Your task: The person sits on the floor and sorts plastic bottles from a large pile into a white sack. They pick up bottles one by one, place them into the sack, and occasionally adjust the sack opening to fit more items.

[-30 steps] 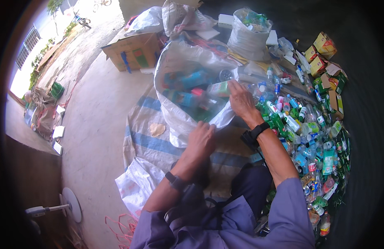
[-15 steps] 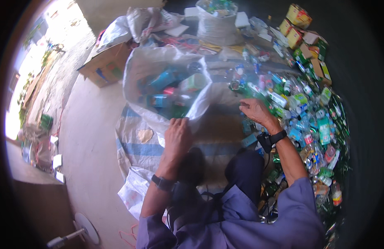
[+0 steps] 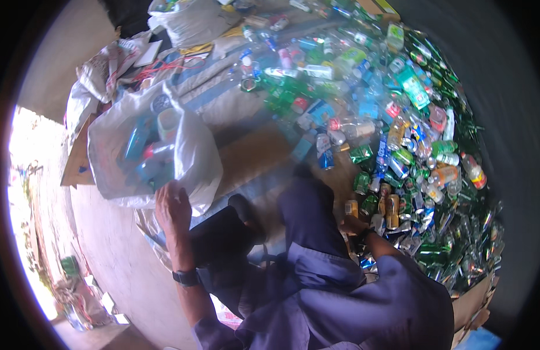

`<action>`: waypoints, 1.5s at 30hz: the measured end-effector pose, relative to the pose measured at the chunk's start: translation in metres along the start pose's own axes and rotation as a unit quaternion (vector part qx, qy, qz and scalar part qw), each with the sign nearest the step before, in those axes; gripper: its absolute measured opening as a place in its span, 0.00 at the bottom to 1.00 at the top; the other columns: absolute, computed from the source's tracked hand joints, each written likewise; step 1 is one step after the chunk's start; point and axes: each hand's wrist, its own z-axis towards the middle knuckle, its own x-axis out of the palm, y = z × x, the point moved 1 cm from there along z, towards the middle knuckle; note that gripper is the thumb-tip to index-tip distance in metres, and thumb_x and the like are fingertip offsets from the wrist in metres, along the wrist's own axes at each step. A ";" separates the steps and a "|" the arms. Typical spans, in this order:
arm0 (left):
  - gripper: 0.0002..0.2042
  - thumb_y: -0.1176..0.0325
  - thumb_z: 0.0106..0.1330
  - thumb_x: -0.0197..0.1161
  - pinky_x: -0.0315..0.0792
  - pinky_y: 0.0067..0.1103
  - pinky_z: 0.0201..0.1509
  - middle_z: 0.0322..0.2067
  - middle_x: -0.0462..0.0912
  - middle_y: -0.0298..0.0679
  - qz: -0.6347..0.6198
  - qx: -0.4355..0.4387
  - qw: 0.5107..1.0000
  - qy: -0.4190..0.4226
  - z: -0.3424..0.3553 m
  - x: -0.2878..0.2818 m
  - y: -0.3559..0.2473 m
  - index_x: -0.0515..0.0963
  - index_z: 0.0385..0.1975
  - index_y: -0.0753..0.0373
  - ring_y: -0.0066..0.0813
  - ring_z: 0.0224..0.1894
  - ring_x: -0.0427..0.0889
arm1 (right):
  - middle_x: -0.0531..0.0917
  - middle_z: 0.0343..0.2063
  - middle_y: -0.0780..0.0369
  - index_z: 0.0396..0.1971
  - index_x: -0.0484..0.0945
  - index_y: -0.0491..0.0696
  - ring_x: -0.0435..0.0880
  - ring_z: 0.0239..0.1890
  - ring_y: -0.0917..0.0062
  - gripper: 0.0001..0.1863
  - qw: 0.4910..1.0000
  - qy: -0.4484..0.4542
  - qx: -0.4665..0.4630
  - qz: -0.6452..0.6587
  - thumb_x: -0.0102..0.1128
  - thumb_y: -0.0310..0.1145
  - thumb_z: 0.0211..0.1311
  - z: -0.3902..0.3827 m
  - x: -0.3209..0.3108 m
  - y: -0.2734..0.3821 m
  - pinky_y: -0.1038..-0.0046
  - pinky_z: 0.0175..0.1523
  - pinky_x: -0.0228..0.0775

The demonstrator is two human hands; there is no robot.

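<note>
A white woven sack (image 3: 197, 154) stands at the left with its mouth open, and several plastic bottles, among them a blue bottle (image 3: 137, 142), lie inside. My left hand (image 3: 173, 211) grips the near rim of this sack. Beyond my right knee, my right hand (image 3: 354, 226) is low at the near edge of a heap of cans and bottles. A gold can (image 3: 351, 208) lies right by its fingers, and another gold can (image 3: 392, 211) is just to the right. The fingers of that hand are partly hidden and dark, so I cannot make out whether they hold anything.
Bottles and cans spread over the right side, with a green bottle (image 3: 413, 87) among them. A second filled white sack (image 3: 191, 24) stands at the back. A striped tarp (image 3: 246, 111) covers the floor, and a cardboard box (image 3: 79, 154) sits behind the near sack.
My view has turned to the right. My right hand has moved from above the tarp beside the heap down to the cans beside my knee. The left hand stays at the sack's rim.
</note>
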 end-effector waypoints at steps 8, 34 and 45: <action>0.13 0.67 0.67 0.63 0.74 0.39 0.58 0.46 0.86 0.50 0.039 -0.045 0.997 0.046 0.008 0.016 0.019 0.82 0.48 0.64 0.51 0.52 0.82 | 0.82 0.20 0.54 0.20 0.81 0.46 0.86 0.29 0.56 0.12 0.972 -0.201 -0.014 -0.117 0.62 0.38 0.55 -0.021 0.017 -0.012 0.53 0.35 0.77; 0.12 0.71 0.61 0.64 0.74 0.42 0.52 0.38 0.86 0.51 0.047 -0.042 0.995 0.072 0.019 0.033 0.023 0.84 0.43 0.65 0.54 0.44 0.83 | 0.86 0.29 0.46 0.32 0.85 0.36 0.88 0.34 0.54 0.27 0.775 -0.439 0.411 0.196 0.64 0.51 0.56 0.024 -0.220 -0.133 0.56 0.41 0.75; 0.12 0.70 0.60 0.64 0.74 0.42 0.52 0.38 0.86 0.51 0.052 -0.057 0.991 0.112 0.025 0.034 0.014 0.84 0.41 0.66 0.54 0.44 0.83 | 0.88 0.27 0.49 0.28 0.86 0.37 0.89 0.32 0.59 0.21 0.745 -0.450 0.386 0.305 0.68 0.45 0.50 0.036 -0.169 -0.124 0.57 0.42 0.76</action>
